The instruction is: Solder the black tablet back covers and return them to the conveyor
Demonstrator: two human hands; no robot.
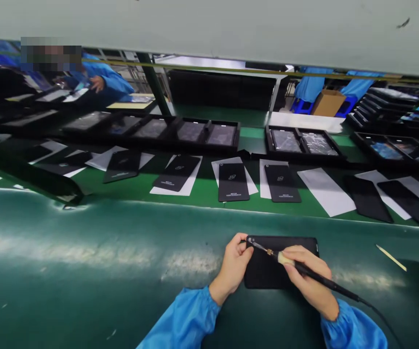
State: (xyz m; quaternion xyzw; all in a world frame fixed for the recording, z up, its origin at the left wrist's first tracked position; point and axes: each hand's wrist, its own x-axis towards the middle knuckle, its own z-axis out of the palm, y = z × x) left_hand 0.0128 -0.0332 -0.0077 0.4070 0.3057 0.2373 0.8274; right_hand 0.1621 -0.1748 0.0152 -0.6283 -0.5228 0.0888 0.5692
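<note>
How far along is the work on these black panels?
Black panels lying on white sheets beyond the bench look done, though that's a guess. In hand: the left hand steadies one panel while the right hand holds a corded soldering iron at its corner. Left, apparently: the black trays behind, which hold more panels.

Bright, even overhead light, pale streaks of glare across the green work mat [86, 257] at 9 o'clock, only soft shadows, a pixelated patch [51, 54] at 10 o'clock, and fisheye bowing along the frame's outer edges.
</note>
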